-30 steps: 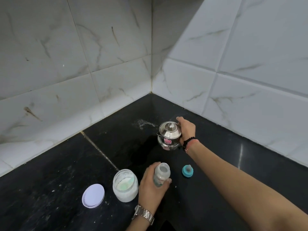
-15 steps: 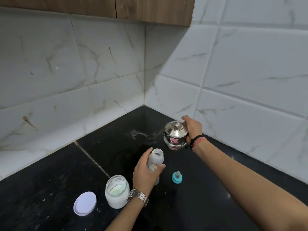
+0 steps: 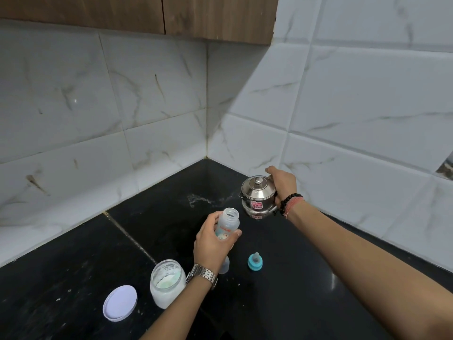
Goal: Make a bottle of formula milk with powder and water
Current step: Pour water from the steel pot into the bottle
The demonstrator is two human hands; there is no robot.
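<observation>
- One view only, worn on my head, looking forward and down into the corner where two tiled walls (image 3: 157,99) meet over the black counter (image 3: 73,278).
- The wide lens bends the tile lines; the wooden cabinet (image 3: 137,13) fills the top edge.
- My forearms enter from the bottom edge, so my left hand (image 3: 212,244) and right hand (image 3: 282,184) sit near the middle, close below the camera.
- With no second view, nothing is shared.

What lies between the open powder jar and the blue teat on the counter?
In the head view, the left hand holding the baby bottle sits between the powder jar and the blue teat.
</observation>
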